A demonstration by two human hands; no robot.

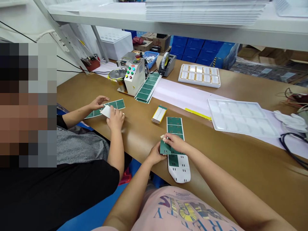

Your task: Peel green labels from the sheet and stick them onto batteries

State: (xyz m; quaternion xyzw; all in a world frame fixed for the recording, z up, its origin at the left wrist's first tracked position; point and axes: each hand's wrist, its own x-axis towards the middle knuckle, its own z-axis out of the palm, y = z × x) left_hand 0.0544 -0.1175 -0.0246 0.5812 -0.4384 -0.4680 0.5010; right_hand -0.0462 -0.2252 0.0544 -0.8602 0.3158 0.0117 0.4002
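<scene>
- From my head view, the left hand comes in low from the near table edge, and the right hand reaches in from the right, bent at the wrist.
- My right finger and thumb are pinched together on the upper edge of a small green card.
- My left hand curls around the card's left side, fingertips showing beneath; its thumb is hidden, so I cannot tell how far those fingers close.
- The card is at the left edge of a green-and-white sheet, overlapping it in view.
- A stack of packs sits just beyond my hands.
- Bare table opens to my right; a co-worker's hands work well apart to my left.
</scene>
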